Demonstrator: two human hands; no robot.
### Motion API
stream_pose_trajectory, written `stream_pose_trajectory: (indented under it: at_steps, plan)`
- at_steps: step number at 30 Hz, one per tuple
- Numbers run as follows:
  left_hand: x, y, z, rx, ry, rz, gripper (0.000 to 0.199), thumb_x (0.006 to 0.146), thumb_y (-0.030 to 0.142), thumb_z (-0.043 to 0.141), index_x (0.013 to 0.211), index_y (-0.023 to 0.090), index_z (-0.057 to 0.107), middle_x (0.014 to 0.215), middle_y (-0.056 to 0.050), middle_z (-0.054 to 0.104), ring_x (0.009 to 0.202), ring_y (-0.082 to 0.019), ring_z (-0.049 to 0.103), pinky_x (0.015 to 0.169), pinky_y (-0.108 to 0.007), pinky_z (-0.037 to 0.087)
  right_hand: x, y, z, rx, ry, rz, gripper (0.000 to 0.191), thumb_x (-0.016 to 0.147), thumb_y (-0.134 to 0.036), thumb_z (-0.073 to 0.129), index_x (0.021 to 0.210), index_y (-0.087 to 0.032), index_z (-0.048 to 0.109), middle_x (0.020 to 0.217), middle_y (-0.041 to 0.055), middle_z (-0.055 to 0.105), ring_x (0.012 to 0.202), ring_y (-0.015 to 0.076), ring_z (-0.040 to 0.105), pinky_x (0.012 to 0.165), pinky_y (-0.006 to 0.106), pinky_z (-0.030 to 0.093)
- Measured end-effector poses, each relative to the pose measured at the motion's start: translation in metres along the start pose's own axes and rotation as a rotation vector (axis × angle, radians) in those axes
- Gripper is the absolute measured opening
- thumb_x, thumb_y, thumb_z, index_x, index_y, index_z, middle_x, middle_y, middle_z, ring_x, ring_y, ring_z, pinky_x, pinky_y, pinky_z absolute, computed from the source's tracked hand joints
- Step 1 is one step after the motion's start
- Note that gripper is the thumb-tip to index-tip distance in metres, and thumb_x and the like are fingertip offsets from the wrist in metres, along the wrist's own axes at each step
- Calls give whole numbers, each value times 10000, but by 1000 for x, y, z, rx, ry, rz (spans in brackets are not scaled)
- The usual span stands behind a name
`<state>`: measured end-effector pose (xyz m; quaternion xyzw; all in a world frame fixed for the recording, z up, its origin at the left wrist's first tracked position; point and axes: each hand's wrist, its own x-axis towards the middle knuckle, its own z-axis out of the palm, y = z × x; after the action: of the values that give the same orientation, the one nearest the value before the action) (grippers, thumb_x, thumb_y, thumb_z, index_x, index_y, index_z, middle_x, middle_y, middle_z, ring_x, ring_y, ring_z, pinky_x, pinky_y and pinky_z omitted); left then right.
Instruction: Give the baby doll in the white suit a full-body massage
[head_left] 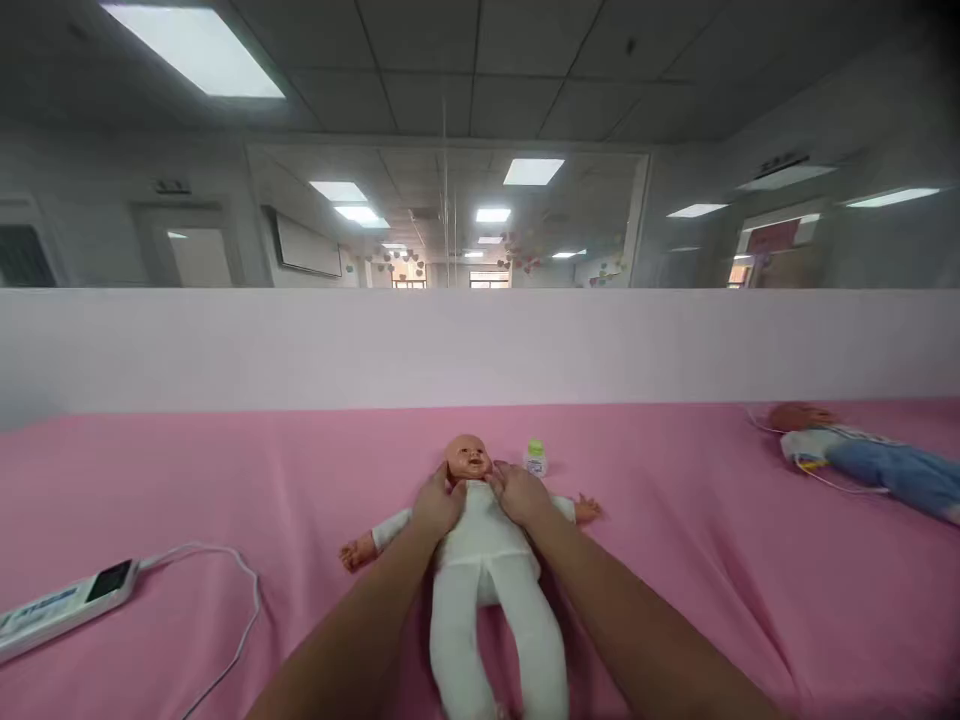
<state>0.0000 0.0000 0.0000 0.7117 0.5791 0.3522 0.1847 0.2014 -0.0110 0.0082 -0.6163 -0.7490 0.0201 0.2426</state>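
Note:
A baby doll (486, 560) in a white one-piece lies on its back on the pink sheet (675, 530), head away from me, arms spread. My left hand (438, 506) rests on the doll's shoulder beside its neck, fingers curled toward the chin. My right hand (519, 492) lies on the other shoulder, fingertips touching the neck below the jaw. Both hands grip the white suit at the collar. A small bottle with a green cap (535, 457) stands just beyond my right hand, next to the doll's head.
A second doll in blue trousers (862, 455) lies at the far right with a thin cord near it. A white device with a dark screen and cable (67, 603) lies at the left. A white partition (480, 345) runs behind the bed.

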Motion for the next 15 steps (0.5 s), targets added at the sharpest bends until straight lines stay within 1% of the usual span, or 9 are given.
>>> stream_pose_trajectory:
  at_steps: [2,4,7,9,11,13,15]
  plan:
    - [-12,-5,-1,6,36,15,639,990,356,546,1538,43,446,1469,-228,594,1346,-338,573,1112,-404,429,-13,4,1,-10,-4,23,485,1069,-484,370,1341,-161,609,1277,171,708,1171,287,656,942,352,439]
    - [-20,-10,-6,8,60,48,608,982,341,543,1520,64,480,1474,-212,593,1359,-325,561,1134,-405,411,-24,8,2,-10,-14,38,482,1071,-475,365,1329,-161,624,1274,176,711,1169,290,659,946,358,437]
    - [-27,-12,-20,10,71,127,546,944,298,547,1454,104,573,1467,-176,609,1356,-309,565,1154,-403,403,-35,13,-1,8,-41,45,479,1076,-466,339,1263,-179,674,1188,151,752,1101,286,692,911,360,451]
    - [-31,-8,-33,-10,51,140,519,898,242,550,1404,157,632,1443,-141,637,1346,-309,575,1152,-410,406,-39,16,-4,35,-64,32,472,1070,-495,352,1223,-216,701,1146,114,772,1067,275,707,892,352,460]
    - [-35,-1,-46,-50,-28,155,551,814,163,562,1349,221,682,1398,-98,677,1317,-317,598,1130,-419,425,-41,19,-9,65,-77,25,465,1062,-513,369,1247,-240,697,1178,97,768,1094,267,701,903,345,463]
    - [-40,7,-56,-120,-186,198,599,720,113,580,1272,286,733,1318,-56,728,1252,-333,639,1086,-424,460,-42,22,-14,91,-87,31,473,1055,-524,380,1299,-247,675,1224,98,755,1127,268,691,912,347,468]
    - [-44,13,-62,-188,-281,215,629,663,101,602,1233,319,755,1248,-43,760,1178,-356,674,1023,-430,500,-44,24,-21,116,-116,40,479,1045,-540,395,1325,-261,665,1240,92,750,1132,277,689,893,357,478]
